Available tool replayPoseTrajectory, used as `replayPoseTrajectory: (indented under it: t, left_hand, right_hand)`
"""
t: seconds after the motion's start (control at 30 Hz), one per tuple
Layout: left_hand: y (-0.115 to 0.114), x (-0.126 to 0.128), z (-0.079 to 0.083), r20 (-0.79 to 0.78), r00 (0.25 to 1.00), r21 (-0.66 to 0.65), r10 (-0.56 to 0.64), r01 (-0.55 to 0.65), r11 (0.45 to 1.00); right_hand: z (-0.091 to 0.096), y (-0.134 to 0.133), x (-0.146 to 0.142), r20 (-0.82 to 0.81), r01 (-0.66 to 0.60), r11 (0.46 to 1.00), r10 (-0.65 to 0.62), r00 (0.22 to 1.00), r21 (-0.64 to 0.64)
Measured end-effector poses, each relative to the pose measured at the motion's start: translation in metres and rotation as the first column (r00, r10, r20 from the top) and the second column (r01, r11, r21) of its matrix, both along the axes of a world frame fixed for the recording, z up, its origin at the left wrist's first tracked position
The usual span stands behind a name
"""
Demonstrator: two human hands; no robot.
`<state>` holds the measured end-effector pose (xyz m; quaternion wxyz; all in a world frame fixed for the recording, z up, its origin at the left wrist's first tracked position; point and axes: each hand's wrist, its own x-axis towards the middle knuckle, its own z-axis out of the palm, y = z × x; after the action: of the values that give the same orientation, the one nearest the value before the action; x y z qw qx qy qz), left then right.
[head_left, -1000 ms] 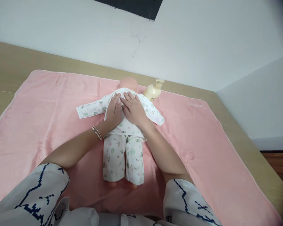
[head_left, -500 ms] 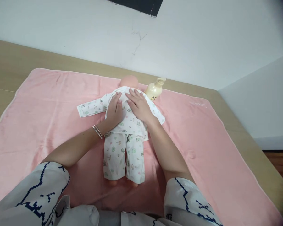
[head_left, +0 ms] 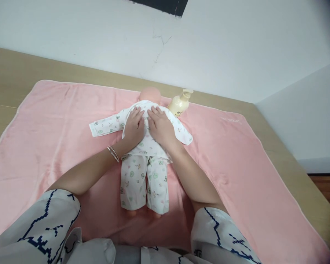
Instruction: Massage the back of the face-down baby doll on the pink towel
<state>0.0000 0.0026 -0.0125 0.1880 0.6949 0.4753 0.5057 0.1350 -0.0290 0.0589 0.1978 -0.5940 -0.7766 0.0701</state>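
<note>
A baby doll (head_left: 150,94) lies on a pink blanket (head_left: 236,165), its bald head away from me and its feet toward me. It wears a white printed long-sleeved top (head_left: 146,145) and matching trousers (head_left: 133,183). Flat on the left of the top's upper part rests my left hand (head_left: 134,126), fingers stretched out. My right hand (head_left: 161,125) lies flat on the other side, its fingers extended too. A narrow strip of cloth shows between the two hands. Neither one grips anything. The doll's face is not visible.
A cream pump bottle (head_left: 179,105) stands right of the doll's head, near the blanket's far edge. Under the blanket is a wooden tabletop (head_left: 71,71), with a white wall (head_left: 99,33) behind it.
My right hand has shifted slightly on the doll's top, its fingers now closer together. My left hand's fingers have spread a little. The doll and bottle stay in place.
</note>
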Motion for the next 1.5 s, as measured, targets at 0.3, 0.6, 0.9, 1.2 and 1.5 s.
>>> replayPoseTrajectory:
  t: [0.3, 0.6, 0.9, 1.2, 1.5]
  left_hand:
    - [0.001, 0.002, 0.0, -0.257, 0.962, 0.076, 0.087, -0.07, 0.995]
    - [0.005, 0.0, -0.002, -0.304, 0.953, 0.143, 0.004, 0.041, 0.989]
    - [-0.01, -0.002, 0.008, -0.298, 0.951, 0.215, 0.083, -0.018, 0.977]
    - [-0.006, 0.001, 0.006, -0.347, 0.934, 0.148, 0.078, -0.027, 0.989]
    - [-0.006, -0.001, 0.01, -0.332, 0.943, 0.23, 0.001, 0.079, 0.97]
  right_hand:
    - [-0.012, 0.005, 0.004, -0.057, 0.21, 0.965, -0.203, 0.977, 0.158]
    - [-0.02, 0.029, 0.022, -0.055, -0.007, 1.0, 0.007, 0.998, 0.002]
    - [-0.001, -0.004, -0.007, 0.052, 0.157, 0.983, -0.163, 0.985, 0.095]
    - [-0.006, 0.015, 0.012, -0.007, 0.053, 0.999, -0.053, 0.999, 0.009]
    - [-0.002, -0.002, -0.006, 0.049, 0.13, 0.988, -0.134, 0.99, 0.088]
